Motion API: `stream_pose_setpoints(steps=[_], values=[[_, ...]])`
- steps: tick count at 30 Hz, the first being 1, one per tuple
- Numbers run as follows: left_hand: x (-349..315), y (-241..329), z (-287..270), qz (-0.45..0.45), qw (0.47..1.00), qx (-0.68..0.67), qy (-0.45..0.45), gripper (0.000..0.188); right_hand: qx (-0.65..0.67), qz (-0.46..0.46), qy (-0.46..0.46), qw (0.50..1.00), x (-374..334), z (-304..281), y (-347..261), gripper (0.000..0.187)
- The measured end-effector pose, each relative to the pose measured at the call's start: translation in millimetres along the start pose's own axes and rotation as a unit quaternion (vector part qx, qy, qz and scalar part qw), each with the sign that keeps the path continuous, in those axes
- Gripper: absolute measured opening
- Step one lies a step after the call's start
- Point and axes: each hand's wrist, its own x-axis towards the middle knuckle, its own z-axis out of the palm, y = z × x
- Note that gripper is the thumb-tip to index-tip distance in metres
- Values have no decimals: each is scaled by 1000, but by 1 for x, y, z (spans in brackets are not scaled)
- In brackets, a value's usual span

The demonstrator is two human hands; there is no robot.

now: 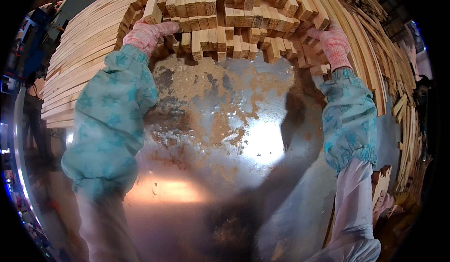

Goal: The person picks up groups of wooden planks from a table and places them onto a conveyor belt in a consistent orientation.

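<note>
A layered stack of pale wooden strips (pixel 197 6) lies at the far side of a metal table (pixel 220 168), their uneven cut ends facing me. My left hand (pixel 146 36), in a pink-and-white knitted glove, grips the left side of the stack, its thumb lying across the strip ends. My right hand (pixel 333 46), gloved alike, holds the right side, with its thumb pointing inward over the ends. The other fingers of both hands are mostly hidden by the wood. Teal patterned sleeve covers reach up both forearms.
Another pile of long strips (pixel 79 69) lies to the left. More strips (pixel 358 51) run along the right, beside loose offcuts (pixel 401 105). Brown dust (pixel 201 88) is scattered over the scuffed metal. A grey machine box (pixel 77 1) stands at the far left.
</note>
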Motion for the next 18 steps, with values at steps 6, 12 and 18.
stream_pose_setpoints(steps=[6,12,18], values=[[6,-27,-5,17,991,132,8,103,-46,-22,19,999,-14,0,-9,106],[8,-17,18,49,977,195,65,123,-10,-7,67,998,-7,11,-6,110],[13,-8,10,76,991,112,-6,102,-5,-44,99,994,-3,5,-10,97]])
